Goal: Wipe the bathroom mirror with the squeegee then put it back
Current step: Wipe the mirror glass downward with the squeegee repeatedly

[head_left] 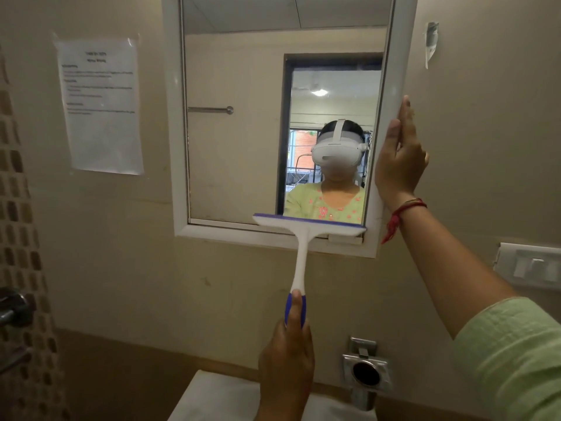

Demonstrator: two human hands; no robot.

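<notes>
A: What are the hands doing?

B: The left hand point(287, 354) comes up from the near edge, low centre, fist clenched around the blue grip of the white plastic squeegee point(303, 235), thumb laid up along the handle. The right hand point(399, 159) lies flat and spread against the right side of the white-framed rectangular wall mirror point(391, 95), fingers pointing up, grasping nothing. A red thread band point(406, 208) circles that wrist, and a pale green sleeve point(513, 357) covers the arm at the near right.

A: And where is the squeegee's blade?

B: Its blue-edged head lies level along the bottom of the glass, at the lower right part of the mirror, overlapping the bottom frame. The handle slants down and slightly left to the fist.

A: Any holders or containers?

B: A square chrome wall fitting with a dark round opening point(367, 370) sits below the mirror to the right; I cannot tell whether anything is inside. A white basin edge point(212, 396) shows just left of the fist, at the near edge.

A: Anything else on the wall?

B: A printed paper notice point(100, 104) hangs left of the mirror, and a white switch plate point(531, 265) is at the far right.
</notes>
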